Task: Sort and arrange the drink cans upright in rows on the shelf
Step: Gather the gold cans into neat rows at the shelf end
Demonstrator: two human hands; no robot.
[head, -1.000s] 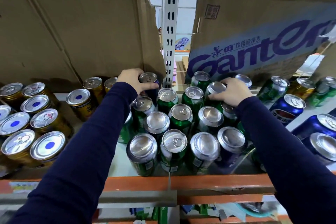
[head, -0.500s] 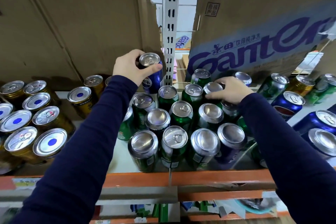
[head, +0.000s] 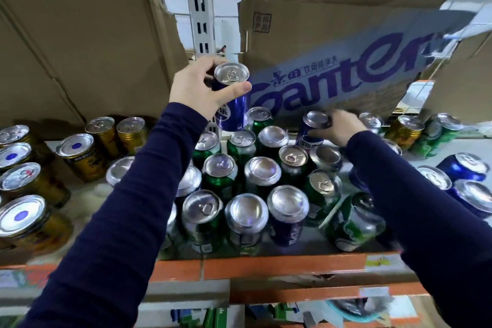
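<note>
two hands, two cans — left hand (head: 197, 88) grips a blue can (head: 232, 104) up high, right hand (head: 343, 128) grips a second blue can (head: 310, 133) lower down.

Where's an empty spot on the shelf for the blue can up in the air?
Bare shelf shows between the gold cans and the green cans, beside the left sleeve. A smaller patch sits far right, behind the blue cans. The green middle is packed tight.

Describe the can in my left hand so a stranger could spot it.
Find the cardboard box with purple lettering at the back. Left of that lettering, the left hand holds a blue can in the air. Unlike the other blue can in the right hand, it hangs high above the green cans.
</note>
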